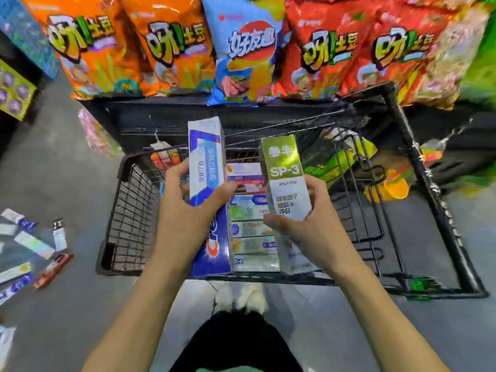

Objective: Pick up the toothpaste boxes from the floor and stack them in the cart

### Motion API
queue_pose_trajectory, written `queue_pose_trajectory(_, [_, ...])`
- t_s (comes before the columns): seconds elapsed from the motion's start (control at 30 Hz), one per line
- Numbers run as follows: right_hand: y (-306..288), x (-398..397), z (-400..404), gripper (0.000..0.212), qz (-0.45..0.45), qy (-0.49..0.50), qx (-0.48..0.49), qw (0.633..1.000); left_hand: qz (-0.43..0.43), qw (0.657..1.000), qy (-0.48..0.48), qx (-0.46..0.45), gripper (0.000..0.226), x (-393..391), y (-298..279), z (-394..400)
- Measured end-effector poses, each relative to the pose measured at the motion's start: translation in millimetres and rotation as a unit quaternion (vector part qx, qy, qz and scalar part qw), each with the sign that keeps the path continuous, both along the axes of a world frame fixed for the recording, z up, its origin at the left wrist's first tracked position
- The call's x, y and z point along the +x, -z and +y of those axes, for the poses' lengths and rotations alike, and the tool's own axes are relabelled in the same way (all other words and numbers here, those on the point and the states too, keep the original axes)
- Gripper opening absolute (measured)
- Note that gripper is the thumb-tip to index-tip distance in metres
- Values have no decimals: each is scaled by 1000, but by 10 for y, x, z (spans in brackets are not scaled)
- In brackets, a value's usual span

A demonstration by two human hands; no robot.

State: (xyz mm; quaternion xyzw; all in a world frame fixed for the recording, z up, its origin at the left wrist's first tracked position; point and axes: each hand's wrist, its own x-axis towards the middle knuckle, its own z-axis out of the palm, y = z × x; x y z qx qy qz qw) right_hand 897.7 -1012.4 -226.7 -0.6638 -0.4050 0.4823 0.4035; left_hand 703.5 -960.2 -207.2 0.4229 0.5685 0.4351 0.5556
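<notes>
My left hand (188, 210) grips a blue and white toothpaste box (206, 162), held lengthwise above the black wire cart (128, 210). My right hand (300, 218) grips a green and white toothpaste box (284, 167) marked SP-3, also over the cart. Between the two held boxes, several toothpaste boxes (249, 218) lie stacked flat in the cart's basket. More toothpaste boxes (35, 245) lie scattered on the grey floor at the left, among them a red one (52, 271).
Big orange, blue and red snack bags (174, 49) fill the shelf beyond the cart. Green and yellow packets (349, 162) lie in the cart's right part. A dark shelf unit (16, 84) stands at the far left. My white shoes (241, 296) are on the floor below the cart.
</notes>
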Motion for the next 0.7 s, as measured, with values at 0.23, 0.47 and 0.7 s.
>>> queue_pose_trajectory(0.23, [866,101,494,88,-65,18,-27,997,28,1000,-9,-3,59,237,795,466])
queue_pose_trajectory(0.47, [1897,285,1001,68,-222,-119,-62,966,76,997,-11,10,38,155,1873,751])
queue_pose_trajectory(0.7, [2938,532,1605,77,-394,-257,-6,883,127,991,-25,17,23,-84,2727,1024])
